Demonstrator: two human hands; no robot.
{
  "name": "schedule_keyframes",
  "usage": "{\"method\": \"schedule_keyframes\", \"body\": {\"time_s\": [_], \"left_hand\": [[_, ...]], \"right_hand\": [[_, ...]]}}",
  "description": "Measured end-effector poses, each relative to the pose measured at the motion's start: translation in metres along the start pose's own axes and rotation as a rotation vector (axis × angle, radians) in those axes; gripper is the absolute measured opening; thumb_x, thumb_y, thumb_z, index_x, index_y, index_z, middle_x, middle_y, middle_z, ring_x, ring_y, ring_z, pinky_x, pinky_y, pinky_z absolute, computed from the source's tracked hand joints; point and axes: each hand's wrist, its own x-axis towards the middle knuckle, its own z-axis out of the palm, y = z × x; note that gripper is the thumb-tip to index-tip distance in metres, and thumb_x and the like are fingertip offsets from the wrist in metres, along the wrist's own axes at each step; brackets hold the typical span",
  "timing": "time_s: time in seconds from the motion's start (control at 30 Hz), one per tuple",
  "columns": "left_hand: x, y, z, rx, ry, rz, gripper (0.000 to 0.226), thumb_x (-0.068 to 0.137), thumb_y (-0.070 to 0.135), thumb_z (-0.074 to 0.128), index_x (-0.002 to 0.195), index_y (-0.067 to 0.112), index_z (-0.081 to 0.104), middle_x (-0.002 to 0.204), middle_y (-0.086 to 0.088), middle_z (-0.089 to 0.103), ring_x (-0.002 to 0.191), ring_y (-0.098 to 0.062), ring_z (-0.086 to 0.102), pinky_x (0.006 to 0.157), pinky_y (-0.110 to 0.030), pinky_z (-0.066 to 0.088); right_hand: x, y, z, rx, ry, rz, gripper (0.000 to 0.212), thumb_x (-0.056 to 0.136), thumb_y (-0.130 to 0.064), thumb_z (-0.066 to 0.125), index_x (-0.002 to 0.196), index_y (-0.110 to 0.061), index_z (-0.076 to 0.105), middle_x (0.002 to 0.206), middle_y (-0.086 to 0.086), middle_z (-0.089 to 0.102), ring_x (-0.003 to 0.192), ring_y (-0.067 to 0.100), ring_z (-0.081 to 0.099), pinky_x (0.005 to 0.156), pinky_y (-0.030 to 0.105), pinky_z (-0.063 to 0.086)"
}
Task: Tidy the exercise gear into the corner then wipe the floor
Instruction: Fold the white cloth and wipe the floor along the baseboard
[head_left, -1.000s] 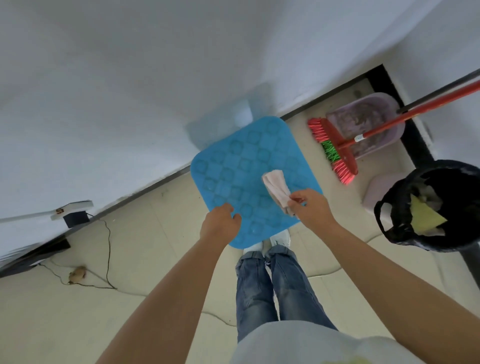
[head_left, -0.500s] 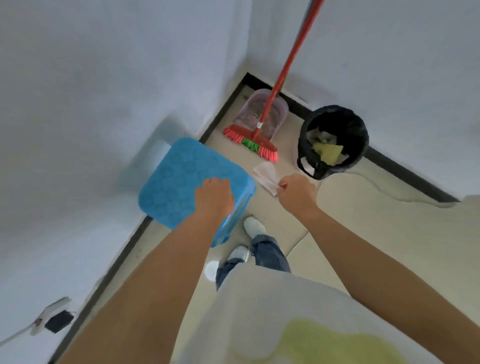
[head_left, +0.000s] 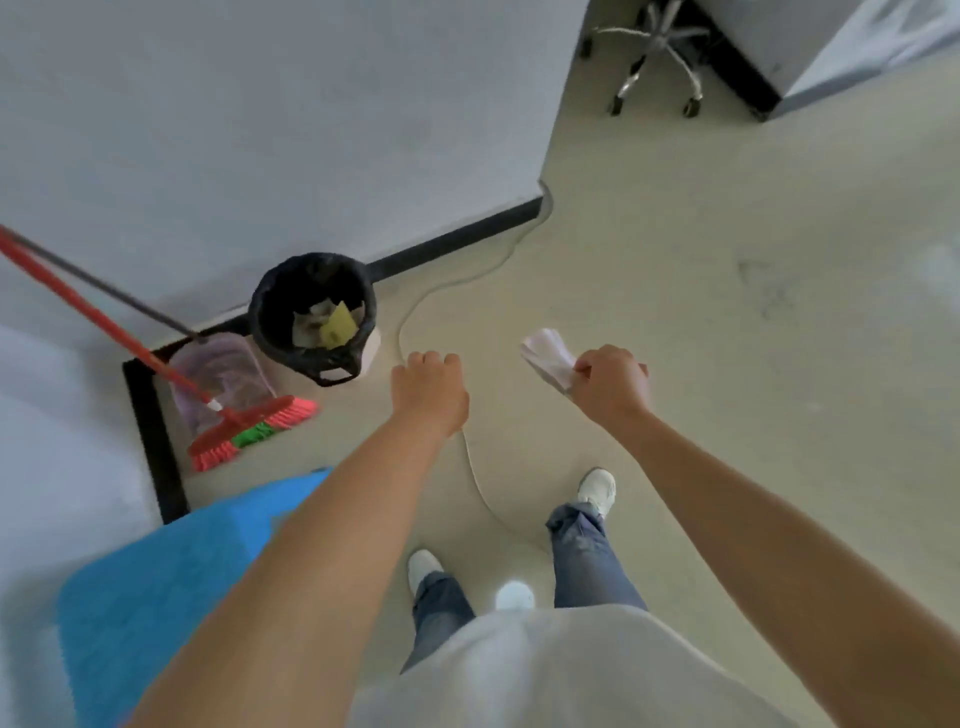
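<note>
My left hand (head_left: 428, 392) hangs out in front of me with its fingers curled under and nothing in it, while my right hand (head_left: 610, 382) pinches a crumpled pink cloth (head_left: 548, 356) that sticks out past my thumb, up in the air and not touching the floor (head_left: 727, 338). The blue mat (head_left: 156, 582), the one piece of exercise gear I can see, lies low on my left against the wall, near the corner where the red broom (head_left: 244, 431) leans over the dustpan (head_left: 218, 379), with the black bin (head_left: 314, 312) just beside them. I judge the tidying about done and the wiping as the step in hand. The trouble I see is the thin white cable (head_left: 475, 467) that snakes across the floor from the skirting, passes under my left wrist and runs between my white shoes (head_left: 597, 491): if I step or crouch without looking, I could catch it with a foot and trip, or drag it along under the cloth. My hold on the cloth is only a pinch at one end, so a hard sweep could pull it loose or leave it bunched, wiping only a narrow streak. The bin sits close, and a wide stroke toward the corner might knock it or the broom over. An office chair (head_left: 657, 62) stands well apart, far ahead
</note>
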Motion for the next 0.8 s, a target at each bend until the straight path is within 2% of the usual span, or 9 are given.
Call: {"method": "schedule_keyframes", "body": {"time_s": [0.17, 0.43, 0.6, 0.8], "left_hand": [[0.047, 0.165, -0.028, 0.125, -0.020, 0.187, 0.035, 0.096, 0.015, 0.037, 0.130, 0.007, 0.044, 0.137, -0.014, 0.046, 0.128, -0.031, 0.040, 0.099, -0.037, 0.037], [0.099, 0.429, -0.055, 0.233, -0.052, 0.391, 0.039, 0.096, 0.019, 0.037, 0.132, 0.008, 0.044, 0.140, -0.012, 0.044, 0.133, -0.030, 0.038, 0.104, -0.037, 0.036], [0.129, 0.554, -0.079, 0.307, -0.029, 0.519, 0.040, 0.097, 0.023, 0.037, 0.133, 0.007, 0.043, 0.142, -0.013, 0.043, 0.133, -0.029, 0.037, 0.105, -0.037, 0.035], [0.202, 0.685, -0.108, 0.366, -0.043, 0.572, 0.040, 0.097, 0.024, 0.036, 0.134, 0.008, 0.041, 0.141, -0.012, 0.043, 0.132, -0.028, 0.037, 0.104, -0.036, 0.035]], "right_hand": [[0.025, 0.143, -0.053, 0.145, 0.082, 0.199, 0.025, 0.091, -0.014, 0.047, 0.103, -0.007, 0.068, 0.113, 0.011, 0.062, 0.110, 0.028, 0.052, 0.094, 0.031, 0.035], [0.048, 0.381, -0.138, 0.253, 0.178, 0.478, 0.025, 0.091, -0.016, 0.048, 0.103, -0.010, 0.069, 0.111, 0.010, 0.062, 0.108, 0.027, 0.054, 0.093, 0.029, 0.038], [0.072, 0.484, -0.189, 0.302, 0.267, 0.630, 0.025, 0.089, -0.015, 0.050, 0.102, -0.008, 0.071, 0.107, 0.012, 0.065, 0.103, 0.030, 0.058, 0.085, 0.029, 0.042], [0.138, 0.592, -0.252, 0.356, 0.348, 0.703, 0.025, 0.086, -0.010, 0.050, 0.099, -0.005, 0.072, 0.103, 0.014, 0.065, 0.099, 0.031, 0.058, 0.081, 0.029, 0.044]]}}
